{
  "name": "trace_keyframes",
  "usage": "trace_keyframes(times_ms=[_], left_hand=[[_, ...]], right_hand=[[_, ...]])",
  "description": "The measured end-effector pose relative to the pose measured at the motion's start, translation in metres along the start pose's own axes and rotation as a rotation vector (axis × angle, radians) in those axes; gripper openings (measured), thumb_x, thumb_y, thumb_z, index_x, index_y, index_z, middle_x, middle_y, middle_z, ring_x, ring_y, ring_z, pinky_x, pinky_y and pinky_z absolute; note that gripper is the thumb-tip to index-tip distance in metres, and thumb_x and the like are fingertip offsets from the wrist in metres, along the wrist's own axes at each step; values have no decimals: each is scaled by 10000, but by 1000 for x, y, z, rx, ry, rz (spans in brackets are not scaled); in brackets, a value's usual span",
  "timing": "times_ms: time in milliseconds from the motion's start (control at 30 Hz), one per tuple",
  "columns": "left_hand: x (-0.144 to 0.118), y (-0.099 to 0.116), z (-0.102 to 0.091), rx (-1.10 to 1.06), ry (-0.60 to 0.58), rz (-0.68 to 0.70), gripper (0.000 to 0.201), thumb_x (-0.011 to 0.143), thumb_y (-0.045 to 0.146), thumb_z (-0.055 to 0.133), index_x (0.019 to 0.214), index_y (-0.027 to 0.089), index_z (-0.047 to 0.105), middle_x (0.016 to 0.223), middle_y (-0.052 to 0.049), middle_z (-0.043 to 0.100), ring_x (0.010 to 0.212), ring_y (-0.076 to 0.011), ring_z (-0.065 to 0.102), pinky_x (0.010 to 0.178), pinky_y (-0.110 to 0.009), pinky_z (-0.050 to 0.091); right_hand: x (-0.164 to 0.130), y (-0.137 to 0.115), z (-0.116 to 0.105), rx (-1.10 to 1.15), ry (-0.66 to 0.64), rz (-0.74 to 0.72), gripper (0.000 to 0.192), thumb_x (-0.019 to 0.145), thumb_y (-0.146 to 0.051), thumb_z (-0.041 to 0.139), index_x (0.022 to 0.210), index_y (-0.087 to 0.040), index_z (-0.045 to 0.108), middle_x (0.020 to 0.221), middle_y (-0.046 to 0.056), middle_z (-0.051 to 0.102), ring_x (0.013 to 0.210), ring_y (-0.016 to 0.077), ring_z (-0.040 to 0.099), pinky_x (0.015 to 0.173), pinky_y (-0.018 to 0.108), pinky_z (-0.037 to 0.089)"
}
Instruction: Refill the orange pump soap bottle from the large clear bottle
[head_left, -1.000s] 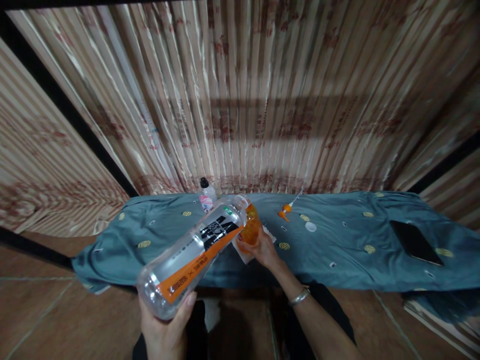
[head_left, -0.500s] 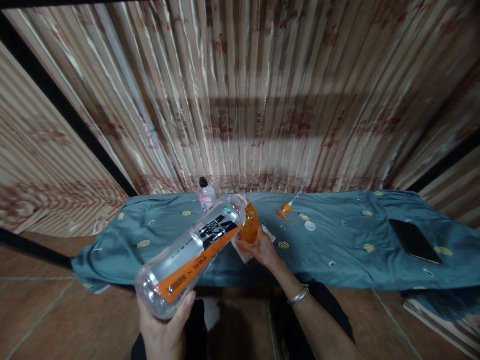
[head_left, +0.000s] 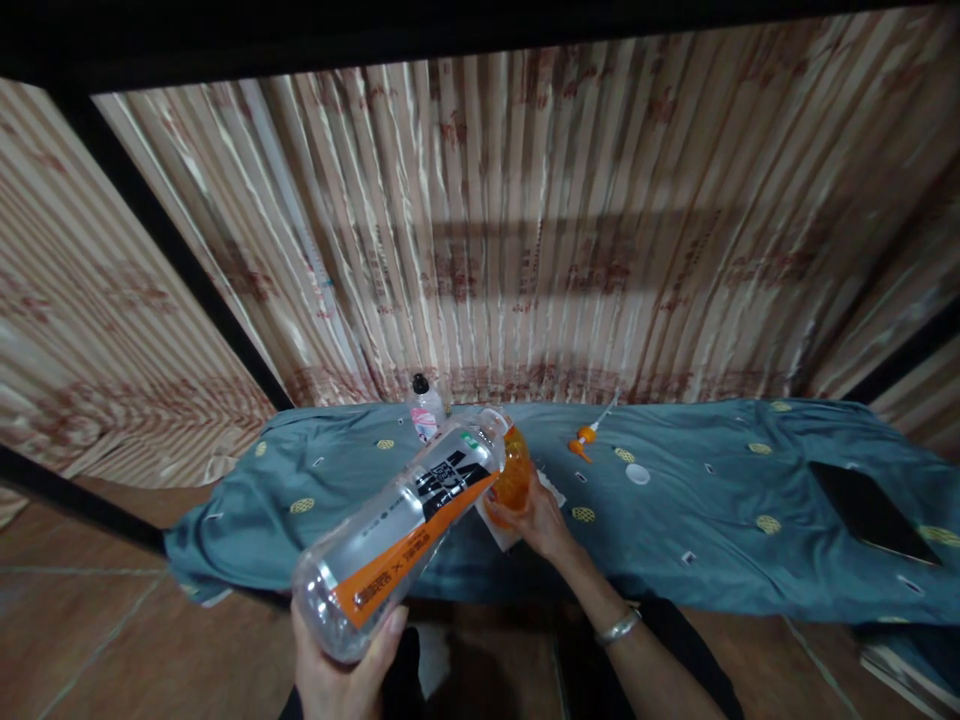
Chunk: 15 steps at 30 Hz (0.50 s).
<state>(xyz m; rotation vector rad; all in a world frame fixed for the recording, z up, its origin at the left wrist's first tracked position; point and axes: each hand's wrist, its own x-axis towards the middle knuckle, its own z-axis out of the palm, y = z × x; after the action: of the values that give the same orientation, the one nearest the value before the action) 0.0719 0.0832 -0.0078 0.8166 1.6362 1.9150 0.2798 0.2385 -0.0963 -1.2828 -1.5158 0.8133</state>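
While your left hand (head_left: 339, 688) cups the clear bottle (head_left: 409, 535), your right hand (head_left: 541, 522) grips the orange bottle (head_left: 514, 480)

Your left hand is curled wide around the clear bottle's base; your right is wrapped more narrowly about the orange bottle's side. The clear bottle's long axis slants, base between seven and eight o'clock, neck between one and two, overlapping the orange bottle's top; the orange bottle's own axis is hard to tell. From the orange bottle, on the cloth-covered bench (head_left: 720, 565), the pump (head_left: 583, 439) lies at two o'clock, the black-capped bottle (head_left: 426, 412) at ten.

Room between disc (head_left: 637, 474) and tablet (head_left: 874, 512)
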Motion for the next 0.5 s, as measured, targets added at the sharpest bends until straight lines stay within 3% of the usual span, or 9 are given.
trace_keyframes(times_ms=[300, 500], left_hand=[[4, -11, -3, 0, 12, -14, 798, 589, 574, 966, 1237, 196, 690, 974, -61, 727, 989, -314, 753, 874, -399, 648], [5, -14, -4, 2, -5, -9, 906, 606, 567, 965, 1361, 182, 643, 1188, -114, 747, 1022, -268, 740, 883, -318, 613]], right_hand=[[0, 4, 2, 8, 8, 18, 783, 743, -389, 842, 1440, -211, 534, 1218, 127, 815, 1110, 344, 791, 1010, 522, 632], [0, 6, 3, -35, 28, -24, 748, 772, -421, 829, 1433, -219, 540, 1191, 113, 825, 1074, 333, 801, 981, 518, 646]])
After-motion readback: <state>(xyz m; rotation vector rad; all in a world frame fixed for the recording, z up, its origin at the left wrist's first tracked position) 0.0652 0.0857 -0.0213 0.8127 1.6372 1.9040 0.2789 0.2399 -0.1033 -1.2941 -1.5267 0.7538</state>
